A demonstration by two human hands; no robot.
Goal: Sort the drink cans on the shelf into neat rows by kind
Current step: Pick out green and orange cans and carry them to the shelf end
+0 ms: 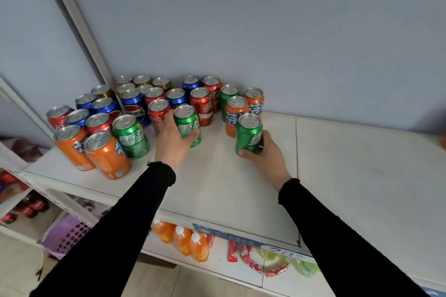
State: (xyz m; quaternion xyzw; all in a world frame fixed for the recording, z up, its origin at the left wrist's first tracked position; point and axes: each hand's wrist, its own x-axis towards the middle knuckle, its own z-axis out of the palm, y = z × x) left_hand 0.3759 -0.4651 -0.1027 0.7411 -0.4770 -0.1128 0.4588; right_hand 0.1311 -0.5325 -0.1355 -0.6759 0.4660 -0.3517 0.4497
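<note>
Your left hand [172, 142] wraps a shiny green round metal can [187, 125] and your right hand [266, 154] wraps another smooth green can [248, 134], both upright on the flat white shelf [217, 181], near mixed cans.

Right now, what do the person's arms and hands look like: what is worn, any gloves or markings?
Both arms wear long black sleeves ending at the wrists in snug, slightly gathered cuffs. The left hand and right hand are bare, with no gloves. No watch, ring, logo or marking shows on either sleeve or hand.
</note>
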